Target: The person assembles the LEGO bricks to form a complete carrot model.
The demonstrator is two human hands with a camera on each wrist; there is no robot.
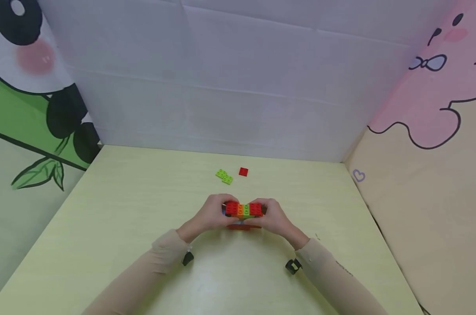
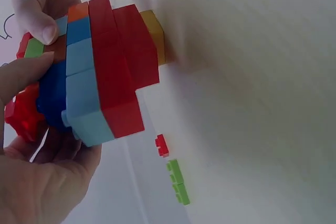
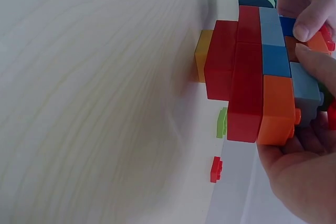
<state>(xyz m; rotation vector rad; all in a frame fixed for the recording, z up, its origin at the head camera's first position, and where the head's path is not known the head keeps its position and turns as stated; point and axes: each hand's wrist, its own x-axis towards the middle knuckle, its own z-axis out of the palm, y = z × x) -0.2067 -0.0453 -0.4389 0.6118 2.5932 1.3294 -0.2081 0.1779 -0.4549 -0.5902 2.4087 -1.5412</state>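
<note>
A block model [image 1: 243, 211] built of toy bricks is held between both hands near the middle of the table. Its top row runs red, orange, lime green and red. Lower down, the left wrist view shows light blue and dark blue bricks over red ones [image 2: 116, 72], with a yellow brick [image 3: 203, 56] at the base. My left hand [image 1: 215, 213] grips the model's left end and my right hand [image 1: 274, 217] its right end. Both thumbs press on the side facing me, tips close together at a brown brick [image 3: 292, 52]. Fingers behind the model are partly hidden.
Beyond the hands lie two lime green bricks [image 1: 224, 176], one touching the other, and a flat red brick [image 1: 243, 172] to their right. The pale wooden table [image 1: 143, 188] meets a white cloth wall [image 1: 230, 113] at the back, with printed panels on both sides.
</note>
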